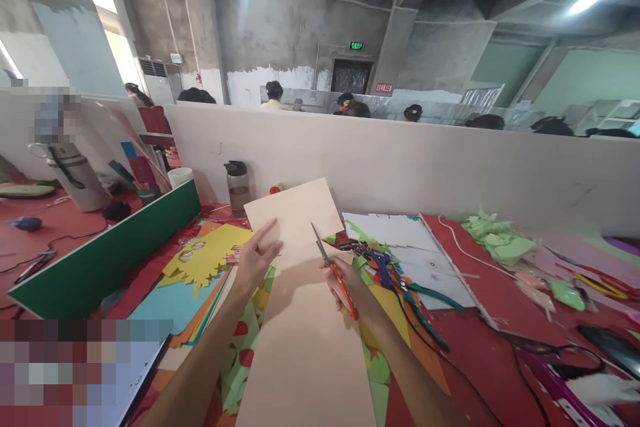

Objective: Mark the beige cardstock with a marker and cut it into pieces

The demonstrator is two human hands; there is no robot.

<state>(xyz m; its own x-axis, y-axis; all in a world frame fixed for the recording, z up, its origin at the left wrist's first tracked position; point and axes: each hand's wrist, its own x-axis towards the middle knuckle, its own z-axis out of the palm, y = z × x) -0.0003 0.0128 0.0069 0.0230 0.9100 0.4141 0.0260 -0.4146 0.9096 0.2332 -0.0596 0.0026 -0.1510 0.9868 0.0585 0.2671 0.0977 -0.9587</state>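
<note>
My left hand (256, 261) rests at the left edge of a tilted cream sheet of paper (300, 203), gripping it between thumb and fingers. Below it stretches a long cream strip of paper (306, 360); whether the two are joined is unclear. In my right hand (353, 283) are scissors (324, 255) with orange-red handles, their blades nearly together and pointing up over the paper's right side. Green patterned paper (245, 347) with red dots shows from beneath the strip. Jagged yellow paper (207, 250) lies to the left of my left hand.
Beyond my right hand are a blue glue gun (384, 270) and teal-handled pliers (430, 293). A water bottle (237, 187) stands against the white partition (400, 163). A green board (115, 247) borders the left side. Crumpled light-green paper (495, 233) lies right; people sit behind the partition.
</note>
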